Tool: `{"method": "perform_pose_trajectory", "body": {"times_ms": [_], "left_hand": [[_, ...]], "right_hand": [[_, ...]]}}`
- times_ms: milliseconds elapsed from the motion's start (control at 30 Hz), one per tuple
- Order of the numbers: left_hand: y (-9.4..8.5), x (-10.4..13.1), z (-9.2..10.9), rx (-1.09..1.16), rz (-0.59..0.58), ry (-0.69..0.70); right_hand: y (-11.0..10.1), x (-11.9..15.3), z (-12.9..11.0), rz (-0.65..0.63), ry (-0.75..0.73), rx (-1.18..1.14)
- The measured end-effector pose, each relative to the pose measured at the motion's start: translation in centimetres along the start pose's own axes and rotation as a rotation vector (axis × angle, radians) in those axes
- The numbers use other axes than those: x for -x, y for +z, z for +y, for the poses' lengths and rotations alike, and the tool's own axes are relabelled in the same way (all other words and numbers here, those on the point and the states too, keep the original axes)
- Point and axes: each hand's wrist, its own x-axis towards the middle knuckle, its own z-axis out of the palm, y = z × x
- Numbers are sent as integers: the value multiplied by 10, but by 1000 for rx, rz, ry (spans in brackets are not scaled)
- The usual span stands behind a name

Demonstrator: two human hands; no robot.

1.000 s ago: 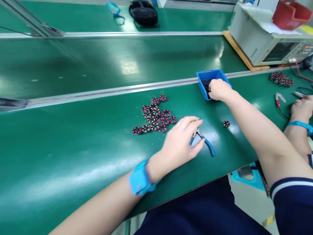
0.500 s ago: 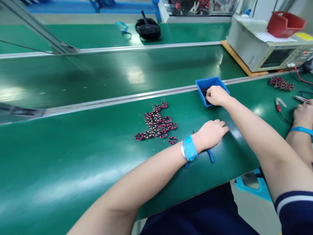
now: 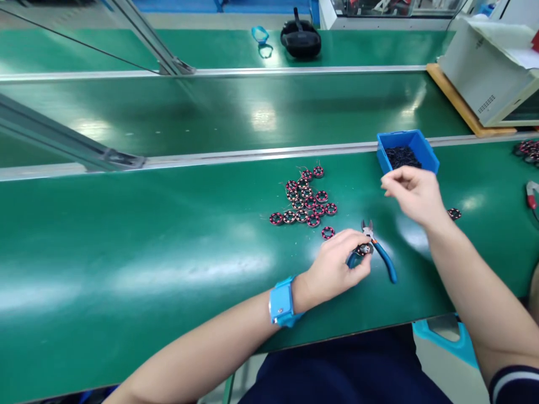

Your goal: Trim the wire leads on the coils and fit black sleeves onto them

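My left hand (image 3: pixel 337 266), with a blue strap on its wrist, grips a small round coil (image 3: pixel 364 249) between thumb and fingers. Blue-handled cutters (image 3: pixel 385 261) lie beneath that hand, jaws pointing away from me. My right hand (image 3: pixel 415 193) is raised just in front of the blue bin (image 3: pixel 430 159), which holds many small dark pieces (image 3: pixel 402 157). Its thumb and fingertips are pinched together; whatever is between them is too small to make out. Left of the bin lies a loose cluster of pink-and-black ring coils (image 3: pixel 310 202) with thin wires. One ring (image 3: pixel 328 232) sits nearest my left hand.
Another coil (image 3: pixel 454 214) lies beside my right forearm. At the right are more coils (image 3: pixel 528 150), a red-handled clip (image 3: pixel 531 196) and part of a person's arm. A grey instrument (image 3: pixel 484 78) stands behind; a metal post (image 3: pixel 143 36) rises at the left.
My right hand has come out of the blue bin towards me. My left hand has moved back and now shows a coil in its fingers. The view has shifted right.
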Motion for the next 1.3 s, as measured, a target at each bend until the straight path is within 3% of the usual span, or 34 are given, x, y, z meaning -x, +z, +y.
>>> {"method": "perform_pose_trajectory", "body": {"times_ms": [100,200,300,533,700,833,967,1133,1300], "left_hand": [[-11,5,-12,-88,-37,-21],[-22,5,-21,-113,51,-51],[-28,5,-22,3,125,-141],[-26,7,-11,363,179,-388],[-23,8,-5,699,229,-573],[-21,12,-1,807,180,-692],[-18,16,-2,744,145,-622],[-19,18,-10,485,136,-519],[-22,16,-14,317,148,-410]], "right_hand": [[23,35,-11,-119,111,-214],[38,59,-13,-172,222,-336],[48,72,-12,-226,279,-413],[52,81,-15,-290,293,-432],[49,84,-19,-249,242,-433],[45,84,-18,-212,230,-411],[42,81,-16,-244,215,-439],[44,81,-13,-313,231,-510],[46,81,-11,-276,334,-488]]}}
